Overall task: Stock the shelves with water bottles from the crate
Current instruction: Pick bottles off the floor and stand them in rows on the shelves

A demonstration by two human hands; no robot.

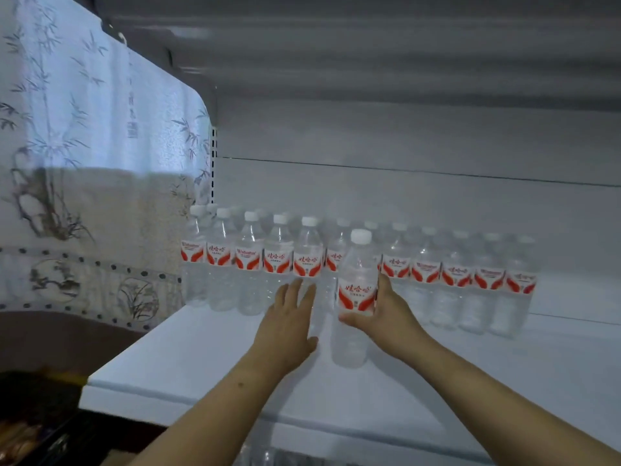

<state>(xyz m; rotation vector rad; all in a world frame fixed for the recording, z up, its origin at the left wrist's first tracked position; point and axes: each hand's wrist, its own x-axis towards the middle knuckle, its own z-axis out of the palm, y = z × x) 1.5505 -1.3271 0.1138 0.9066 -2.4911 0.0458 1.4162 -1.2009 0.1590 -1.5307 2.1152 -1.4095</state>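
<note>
Head view: right hand (379, 314) wraps a bottle (354, 297) standing on the shelf (201, 358), just near of the far row (453, 274). Left hand (289, 327) flat, fingers straight, holding nothing, beside it. Placing step; next, probably slide it back into the row's gap.

A row of water bottles (353, 264) runs left to right along the back of the shelf (188, 358), with more bottles behind it against the rear panel (403, 136). One bottle (356, 297) stands upright before the row, near its middle. The right hand (386, 314) holds this bottle from its right side. The left hand (289, 321) lies just left of it, fingers reaching toward the row. A curtain (84, 146) hangs left of the shelf.
</note>
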